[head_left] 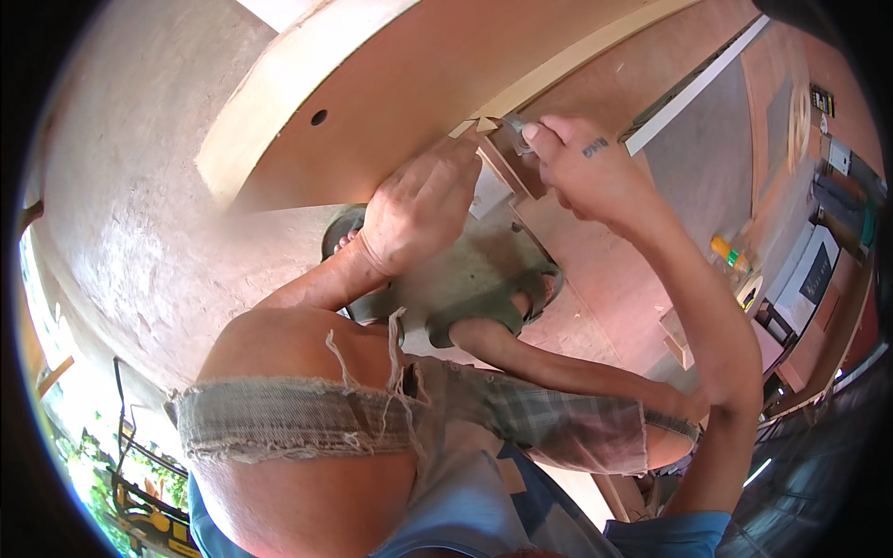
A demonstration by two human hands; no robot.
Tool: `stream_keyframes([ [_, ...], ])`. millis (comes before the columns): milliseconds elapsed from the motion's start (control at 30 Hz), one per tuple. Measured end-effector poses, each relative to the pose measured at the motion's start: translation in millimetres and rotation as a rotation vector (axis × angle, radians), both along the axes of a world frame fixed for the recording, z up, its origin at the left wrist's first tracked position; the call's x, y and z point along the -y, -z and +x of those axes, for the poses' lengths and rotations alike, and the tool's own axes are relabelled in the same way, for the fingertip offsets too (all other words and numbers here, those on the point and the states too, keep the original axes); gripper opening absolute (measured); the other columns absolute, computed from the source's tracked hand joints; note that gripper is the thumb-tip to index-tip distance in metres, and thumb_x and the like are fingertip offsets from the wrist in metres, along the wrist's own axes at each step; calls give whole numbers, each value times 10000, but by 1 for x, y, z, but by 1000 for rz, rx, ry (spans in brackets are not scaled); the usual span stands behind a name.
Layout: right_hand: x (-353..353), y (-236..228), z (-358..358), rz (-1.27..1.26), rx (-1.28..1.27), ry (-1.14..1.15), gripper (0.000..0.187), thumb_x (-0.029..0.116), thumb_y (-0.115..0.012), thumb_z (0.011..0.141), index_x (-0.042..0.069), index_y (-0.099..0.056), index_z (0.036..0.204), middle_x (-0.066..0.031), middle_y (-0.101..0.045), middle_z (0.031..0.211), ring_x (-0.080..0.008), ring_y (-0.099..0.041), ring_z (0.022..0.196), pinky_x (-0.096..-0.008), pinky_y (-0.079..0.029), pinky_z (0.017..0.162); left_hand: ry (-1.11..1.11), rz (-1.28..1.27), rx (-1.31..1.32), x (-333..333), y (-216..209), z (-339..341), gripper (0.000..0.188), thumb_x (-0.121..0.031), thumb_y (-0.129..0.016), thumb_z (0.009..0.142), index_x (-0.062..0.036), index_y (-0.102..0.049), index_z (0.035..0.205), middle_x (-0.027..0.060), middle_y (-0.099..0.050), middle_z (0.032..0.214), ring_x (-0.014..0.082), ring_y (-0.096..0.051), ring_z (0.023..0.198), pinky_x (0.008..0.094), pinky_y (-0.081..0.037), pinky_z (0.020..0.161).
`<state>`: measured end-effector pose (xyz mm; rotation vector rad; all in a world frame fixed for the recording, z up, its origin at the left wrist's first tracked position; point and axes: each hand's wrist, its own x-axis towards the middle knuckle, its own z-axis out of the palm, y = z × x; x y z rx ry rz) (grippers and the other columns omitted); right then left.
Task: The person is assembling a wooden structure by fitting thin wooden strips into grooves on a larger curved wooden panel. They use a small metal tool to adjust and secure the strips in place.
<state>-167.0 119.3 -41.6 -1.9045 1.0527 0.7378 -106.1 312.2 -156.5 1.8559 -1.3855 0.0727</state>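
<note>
I am crouched over a large plywood panel (391, 84) with a round hole near its edge. My left hand (423, 200) is pressed down on a small wooden piece (510, 172) at the panel's edge, fingers curled over it. My right hand (581, 163) is just right of it, fingers pinched on a small pale object (516, 123) at the top of that wooden piece; what it is cannot be made out. My knees in frayed plaid shorts and my sandalled feet (502, 312) fill the lower middle.
A bare concrete floor (130, 205) lies to the left. More plywood sheets (670, 74) and a white strip (698, 84) lie to the right. A yellow bottle (730, 251) and boxes stand at the far right. Greenery and a yellow machine show at lower left.
</note>
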Motion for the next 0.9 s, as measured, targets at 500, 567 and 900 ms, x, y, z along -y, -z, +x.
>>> stream_keyframes([
  [500, 5, 20, -12, -186, 157, -251, 353, 258, -503, 1070, -45, -663, 989, -283, -710, 942, -506, -669, 826, -541, -534, 757, 6, 9, -58, 3, 0, -4, 145, 27, -776, 819, 30, -757, 963, 128, -744, 1189, 227, -733, 901, 359, -607, 770],
  [567, 4, 21, -14, -241, 195, -349, 373, 273, -495, 1072, -48, -670, 999, -287, -708, 970, -503, -674, 854, -542, -534, 776, 19, 4, -36, 3, 0, -1, 157, 26, -777, 821, 32, -756, 976, 132, -741, 1200, 229, -731, 898, 362, -607, 769],
  [900, -29, 27, -36, -130, 224, -132, 311, 232, -531, 1062, -37, -647, 957, -300, -679, 840, -505, -655, 807, -543, -510, 734, 135, -54, -93, -20, -9, -2, 294, 40, -790, 734, 16, -749, 1024, 95, -722, 1108, 231, -696, 832, 350, -571, 709],
])
